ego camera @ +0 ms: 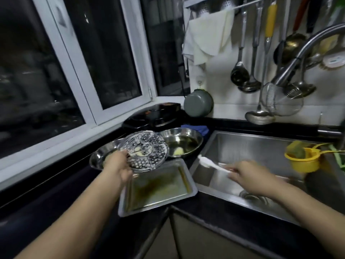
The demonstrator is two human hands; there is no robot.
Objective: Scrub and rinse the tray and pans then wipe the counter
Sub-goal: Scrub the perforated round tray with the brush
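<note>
My left hand (119,166) grips the near edge of a round perforated steamer rack (145,150) covered in soap foam, held tilted above the counter. Below it lies a greasy rectangular metal tray (158,187) on the black counter. Two round steel pans stand behind: one (182,142) with yellowish residue, another (99,156) partly hidden under the rack. My right hand (246,176) holds a white brush (209,163) over the left side of the steel sink (261,146), its bristle head pointing left toward the tray.
A yellow strainer cup (304,159) with a sponge hangs at the sink's right. The faucet (302,51) arches from the right. Ladles and a cloth (207,38) hang on the wall. A black appliance (155,116), grey pot (197,102) and blue cloth (197,128) sit behind the pans.
</note>
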